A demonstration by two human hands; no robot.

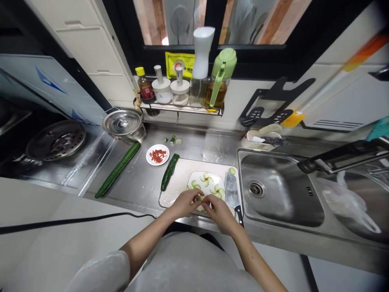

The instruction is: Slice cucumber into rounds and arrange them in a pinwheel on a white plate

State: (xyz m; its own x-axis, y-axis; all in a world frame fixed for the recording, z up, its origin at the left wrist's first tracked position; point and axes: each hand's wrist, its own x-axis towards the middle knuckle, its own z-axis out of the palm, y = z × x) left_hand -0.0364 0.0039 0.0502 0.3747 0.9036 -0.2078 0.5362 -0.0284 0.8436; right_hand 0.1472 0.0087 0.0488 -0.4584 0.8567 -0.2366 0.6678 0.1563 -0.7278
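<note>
A white plate lies on a pale cutting board at the counter's front edge. Cucumber slices are laid on the plate in flower-like fans. My left hand and my right hand meet over the plate's near rim, fingertips pinched on small cucumber slices there. A cleaver rests on the board just right of the plate, blade pointing away, black handle toward me. A partly cut cucumber lies along the board's left edge.
A whole long cucumber lies on the steel counter to the left, near a lidded pot. A small dish of red bits sits behind the board. The sink is to the right, a condiment rack behind.
</note>
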